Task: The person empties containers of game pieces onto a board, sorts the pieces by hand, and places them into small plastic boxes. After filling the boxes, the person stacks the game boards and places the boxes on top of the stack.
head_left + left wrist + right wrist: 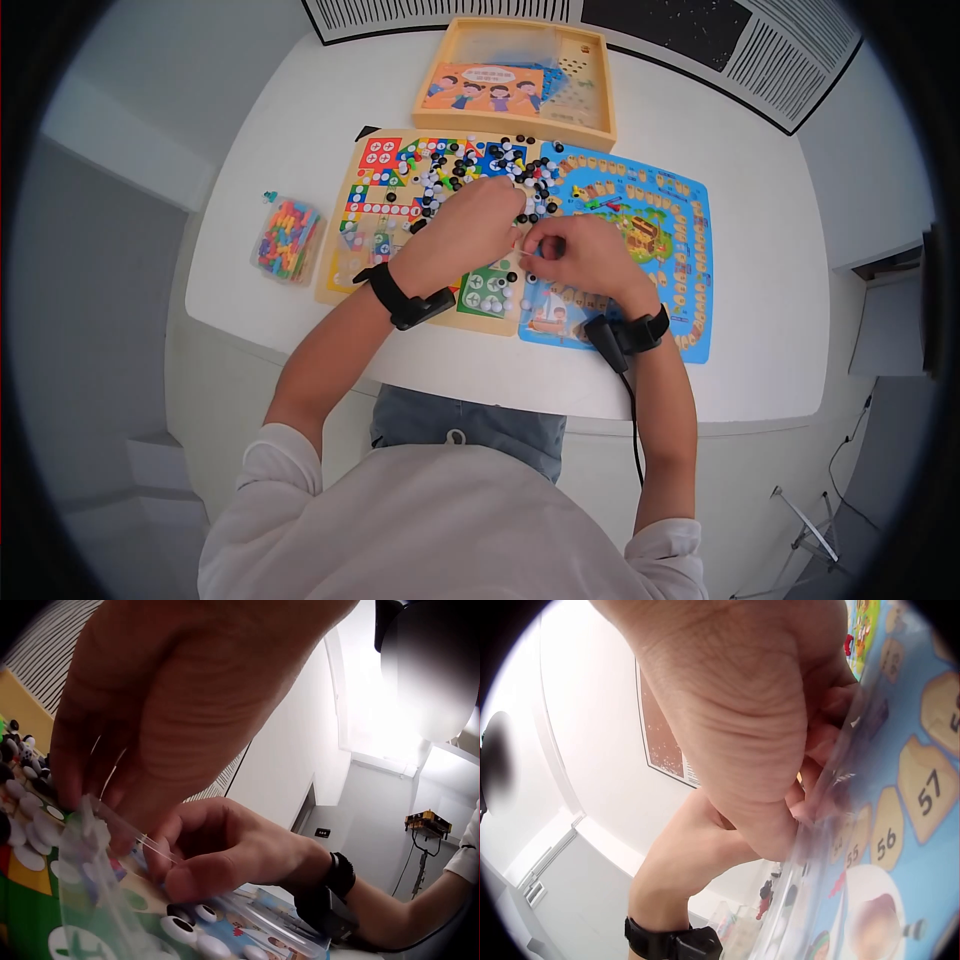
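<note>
My left hand (pixel 468 232) and right hand (pixel 588 252) meet low over the join of two game boards. Between them is a clear plastic bag (pixel 97 877); the fingers of both hands pinch its edge, as the left wrist view shows. Under my left hand lies a colourful flying-chess board (pixel 345 275), scattered with black and white round pieces (pixel 437 185). Clear plastic also overlaps the blue numbered board (pixel 695 320) beneath my right hand. The left fingertips are partly hidden behind the palm in the head view.
Behind the boards stands a shallow wooden box (pixel 435 118) with an orange booklet (pixel 480 90) inside. A clear container (pixel 288 240) of colourful pieces sits at the left on the white table (pixel 770 300). A black cable (pixel 634 420) hangs from the right wrist.
</note>
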Available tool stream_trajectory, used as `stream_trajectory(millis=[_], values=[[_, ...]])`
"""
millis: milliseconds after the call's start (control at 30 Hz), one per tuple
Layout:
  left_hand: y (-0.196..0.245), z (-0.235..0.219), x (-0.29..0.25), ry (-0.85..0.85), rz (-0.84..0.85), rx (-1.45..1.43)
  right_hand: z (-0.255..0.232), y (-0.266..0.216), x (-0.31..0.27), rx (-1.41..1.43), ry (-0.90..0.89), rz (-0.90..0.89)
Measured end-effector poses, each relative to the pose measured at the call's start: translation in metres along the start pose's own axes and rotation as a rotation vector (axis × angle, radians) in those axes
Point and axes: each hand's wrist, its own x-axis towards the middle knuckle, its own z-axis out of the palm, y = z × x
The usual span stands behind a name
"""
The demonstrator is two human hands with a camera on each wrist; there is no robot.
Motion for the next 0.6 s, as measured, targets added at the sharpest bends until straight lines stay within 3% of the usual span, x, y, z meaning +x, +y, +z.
stream_trajectory(millis=[100, 500, 533, 600], values=[[0.0, -0.004, 0.007, -0.075, -0.058, -0.014, 0.001, 0.001, 0.0, 0.0, -0.001, -0.002], [-0.003, -0.005, 0.019, -0.112, -0.051, -0.047, -0.001, -0.003, -0.001, -0.008, 0.003, 0.007], [-0.003, 0.0, 0.019, -0.03, 0.029, 0.014, -0.001, -0.004, -0.001, -0.002, -0.005, 0.016], [-0.002, 0.001, 0.019, -0.045, 0.044, 0.045, 0.001, -0.004, -0.002, 0.003, -0.01, 0.017]])
